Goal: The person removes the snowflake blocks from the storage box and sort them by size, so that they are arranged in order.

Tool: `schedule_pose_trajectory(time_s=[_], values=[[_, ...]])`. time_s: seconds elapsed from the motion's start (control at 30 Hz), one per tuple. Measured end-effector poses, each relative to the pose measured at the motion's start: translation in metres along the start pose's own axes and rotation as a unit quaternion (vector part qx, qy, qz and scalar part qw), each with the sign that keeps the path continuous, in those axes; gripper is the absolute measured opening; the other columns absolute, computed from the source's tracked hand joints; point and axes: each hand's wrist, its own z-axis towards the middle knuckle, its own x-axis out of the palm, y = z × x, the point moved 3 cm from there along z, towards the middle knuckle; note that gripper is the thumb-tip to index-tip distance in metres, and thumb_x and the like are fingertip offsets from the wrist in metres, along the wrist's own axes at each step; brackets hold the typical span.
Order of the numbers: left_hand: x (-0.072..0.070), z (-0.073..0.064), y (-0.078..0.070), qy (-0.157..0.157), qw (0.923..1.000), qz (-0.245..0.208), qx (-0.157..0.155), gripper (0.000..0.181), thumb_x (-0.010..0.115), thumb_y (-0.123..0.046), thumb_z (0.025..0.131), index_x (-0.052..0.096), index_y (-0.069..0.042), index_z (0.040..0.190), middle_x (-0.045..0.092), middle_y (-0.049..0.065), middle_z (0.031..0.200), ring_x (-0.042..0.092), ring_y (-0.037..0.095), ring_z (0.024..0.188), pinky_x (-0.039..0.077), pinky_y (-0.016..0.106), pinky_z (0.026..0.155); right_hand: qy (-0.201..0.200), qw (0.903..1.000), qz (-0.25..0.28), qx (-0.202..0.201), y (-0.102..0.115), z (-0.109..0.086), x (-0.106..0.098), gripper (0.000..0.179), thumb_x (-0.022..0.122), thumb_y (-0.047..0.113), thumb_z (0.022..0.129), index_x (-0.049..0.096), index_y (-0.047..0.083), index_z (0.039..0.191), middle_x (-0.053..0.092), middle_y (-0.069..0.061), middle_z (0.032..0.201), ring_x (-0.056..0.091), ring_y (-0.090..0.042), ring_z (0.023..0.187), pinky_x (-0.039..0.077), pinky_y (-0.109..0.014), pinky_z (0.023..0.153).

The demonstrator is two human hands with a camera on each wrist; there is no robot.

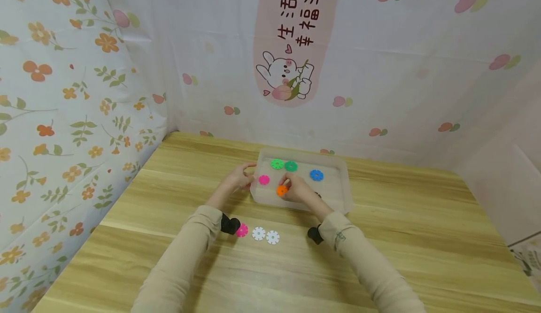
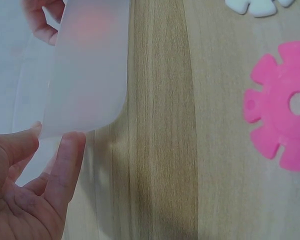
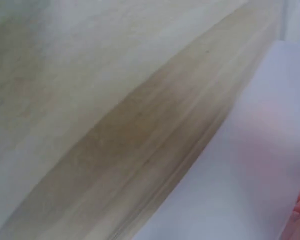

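Observation:
A translucent plastic box [image 1: 347, 188] stands on the table. At its left end my left hand [image 1: 240, 178] grips the wall, thumb at the rim and fingers against the outside in the left wrist view. My right hand [image 1: 297, 190] reaches over the box and pinches an orange notched disc [image 1: 282, 190] between thumb and fingers. Inside lie a pink disc [image 1: 264, 179], a light green disc [image 1: 276, 164], a dark green disc [image 1: 290, 166] and a blue disc [image 1: 316, 175]. A small dark piece [image 1: 317, 194] shows beside my right wrist.
In front of the box, a pink disc [image 1: 242, 230] and two white discs, one left [image 1: 258, 233] and one right [image 1: 273, 237], lie in a row on the wooden table [image 1: 405, 238]. Behind the table hangs a printed cloth [image 1: 203, 59].

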Motion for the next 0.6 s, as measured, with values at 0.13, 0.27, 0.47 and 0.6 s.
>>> schedule_pose_trajectory(time_s=[0.13, 0.27, 0.47, 0.6], values=[[0.0, 0.0, -0.001, 0.003, 1.0, -0.001, 0.001, 0.052, 0.044, 0.001, 0.093, 0.031, -0.011, 0.142, 0.054, 0.027, 0.12, 0.061, 0.027, 0.095, 0.055, 0.031, 0.073, -0.008, 0.9998, 0.015, 0.004, 0.003, -0.009, -0.007, 0.027, 0.07, -0.006, 0.07, 0.058, 0.007, 0.091, 0.056, -0.012, 0.093, 0.05, -0.019, 0.076, 0.044, -0.021, 0.059], [-0.001, 0.0, -0.001, 0.001, 1.0, -0.003, 0.001, 0.053, 0.045, 0.002, 0.092, 0.031, -0.011, 0.142, 0.054, 0.027, 0.121, 0.061, 0.028, 0.096, 0.055, 0.029, 0.071, -0.018, 0.9994, 0.018, -0.024, 0.006, -0.018, -0.014, 0.028, 0.069, -0.007, 0.069, 0.061, 0.005, 0.092, 0.058, -0.013, 0.092, 0.052, -0.019, 0.077, 0.046, -0.022, 0.06], [0.0, 0.002, 0.0, 0.002, 1.0, -0.008, -0.003, 0.054, 0.045, 0.001, 0.092, 0.031, -0.011, 0.142, 0.053, 0.027, 0.121, 0.061, 0.027, 0.096, 0.055, 0.029, 0.07, -0.022, 0.9965, 0.029, -0.075, 0.006, -0.033, -0.022, 0.029, 0.064, -0.012, 0.071, 0.063, 0.001, 0.097, 0.059, -0.017, 0.091, 0.058, -0.025, 0.082, 0.052, -0.03, 0.07], [0.0, 0.002, 0.0, 0.003, 1.0, -0.002, -0.004, 0.053, 0.045, 0.001, 0.092, 0.031, -0.012, 0.142, 0.053, 0.027, 0.121, 0.061, 0.026, 0.093, 0.054, 0.027, 0.068, -0.014, 0.9958, 0.027, -0.086, 0.008, -0.04, -0.024, 0.028, 0.064, -0.012, 0.073, 0.064, 0.001, 0.098, 0.059, -0.016, 0.091, 0.057, -0.024, 0.082, 0.052, -0.028, 0.069]])
